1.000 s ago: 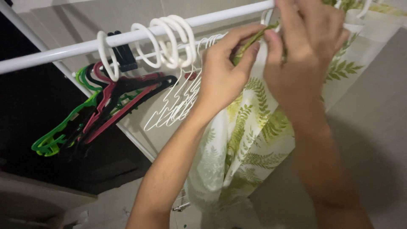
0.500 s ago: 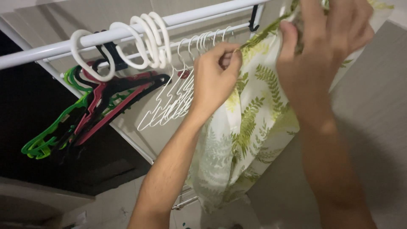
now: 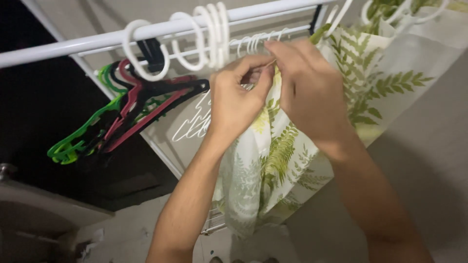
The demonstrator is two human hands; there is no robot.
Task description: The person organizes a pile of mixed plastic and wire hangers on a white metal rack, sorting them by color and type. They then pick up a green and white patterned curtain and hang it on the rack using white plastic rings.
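The left hand (image 3: pixel 239 100) and right hand (image 3: pixel 309 92) both pinch the top edge of a white shower curtain (image 3: pixel 273 165) with green fern leaves. It hangs down in soft folds toward six o'clock. Behind, at eleven o'clock, white rings (image 3: pixel 204 36) sit on a white rod (image 3: pixel 73 44). Colored hangers (image 3: pixel 112 122) hang at nine o'clock.

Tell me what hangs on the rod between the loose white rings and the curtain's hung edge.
In the head view, nothing: the white rod is bare between the rings and the fern-print curtain.
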